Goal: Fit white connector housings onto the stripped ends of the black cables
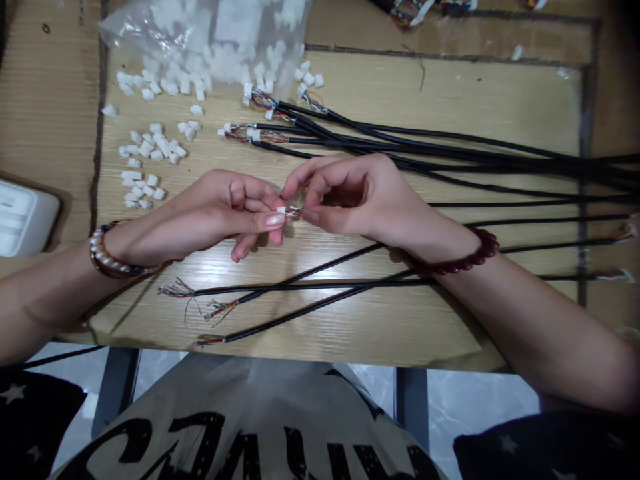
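Note:
Between thumb and fingers, my left hand pinches a small white connector near the middle of the table. My right hand is closed just to its right, its thumb and fingertips on the thin coloured wires that run into the connector. The black cable appears to run on to the right from behind my right hand. Below my hands lie loose black cables with bare, frayed wire ends. Above them is a bundle of black cables with white connectors on their left ends.
A clear plastic bag of white connectors lies at the back left. Loose white connectors are scattered below it. A white box-like object sits at the left edge. More wires show at the top.

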Tool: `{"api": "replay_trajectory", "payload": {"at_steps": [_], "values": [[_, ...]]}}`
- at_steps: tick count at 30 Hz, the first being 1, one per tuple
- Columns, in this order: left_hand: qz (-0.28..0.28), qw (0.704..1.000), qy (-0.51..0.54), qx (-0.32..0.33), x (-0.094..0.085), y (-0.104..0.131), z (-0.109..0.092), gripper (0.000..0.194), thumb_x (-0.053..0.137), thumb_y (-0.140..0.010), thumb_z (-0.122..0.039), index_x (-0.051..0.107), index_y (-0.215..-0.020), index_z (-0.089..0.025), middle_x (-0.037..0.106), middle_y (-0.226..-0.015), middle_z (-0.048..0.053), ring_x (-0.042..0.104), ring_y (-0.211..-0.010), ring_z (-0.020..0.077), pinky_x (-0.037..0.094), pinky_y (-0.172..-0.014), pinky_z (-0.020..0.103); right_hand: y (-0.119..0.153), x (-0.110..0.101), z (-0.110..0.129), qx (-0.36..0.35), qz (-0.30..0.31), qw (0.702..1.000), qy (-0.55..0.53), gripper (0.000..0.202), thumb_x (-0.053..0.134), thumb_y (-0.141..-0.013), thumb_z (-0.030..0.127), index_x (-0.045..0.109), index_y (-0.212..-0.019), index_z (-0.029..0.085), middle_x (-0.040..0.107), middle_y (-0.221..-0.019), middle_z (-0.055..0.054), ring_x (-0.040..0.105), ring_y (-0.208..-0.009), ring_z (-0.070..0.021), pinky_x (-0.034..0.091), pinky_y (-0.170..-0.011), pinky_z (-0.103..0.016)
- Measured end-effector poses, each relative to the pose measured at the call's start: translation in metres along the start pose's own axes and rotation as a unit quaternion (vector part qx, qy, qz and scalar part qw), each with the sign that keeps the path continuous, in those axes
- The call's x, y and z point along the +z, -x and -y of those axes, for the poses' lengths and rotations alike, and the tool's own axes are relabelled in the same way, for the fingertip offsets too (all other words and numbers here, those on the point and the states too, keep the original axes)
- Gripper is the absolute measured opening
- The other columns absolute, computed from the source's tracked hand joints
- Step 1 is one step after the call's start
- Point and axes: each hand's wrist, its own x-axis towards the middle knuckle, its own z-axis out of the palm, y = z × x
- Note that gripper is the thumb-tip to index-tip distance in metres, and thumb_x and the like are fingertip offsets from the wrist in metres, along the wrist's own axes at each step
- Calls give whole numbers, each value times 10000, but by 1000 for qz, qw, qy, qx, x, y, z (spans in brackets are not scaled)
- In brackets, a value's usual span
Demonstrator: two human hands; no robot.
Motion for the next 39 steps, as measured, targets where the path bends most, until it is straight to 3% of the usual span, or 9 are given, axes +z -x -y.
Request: {"api": "replay_trajectory", "payload": {"at_steps": [6,18,26,39], "values": [[1,1000,-9,-6,3,1,-2,139,810,-904,-256,743,-833,-156,774,-747,25,575,-442,42,457,-447,118,0,2,0,1,9,1000,17,169,866,-775,212,727,-687,170,754,-1024,-59,666,-831,-137,515,-701,-252],[-4,1000,-9,-18,1,1,-1,160,818,-897,-291,742,-842,-161,774,-756,23,572,-434,41,444,-434,125,0,4,0,-8,-3,999,42,181,861,-777,205,709,-680,181,763,-1050,-54,665,-829,-131,519,-737,-261],[13,1000,0,-25,2,0,-7,194,820,-893,-285,741,-787,-144,749,-739,28,541,-438,37,420,-430,137,-1,1,0,-3,7,999,37,190,867,-773,264,719,-685,185,768,-1040,-52,681,-860,-148,526,-725,-258],[3,1000,-20,-13,1,2,1,196,770,-943,-296,736,-819,-149,748,-775,24,572,-458,30,447,-445,121,-1,4,-6,-22,9,999,22,155,822,-845,280,735,-741,204,755,-1118,-40,681,-894,-141,529,-766,-270]]}}
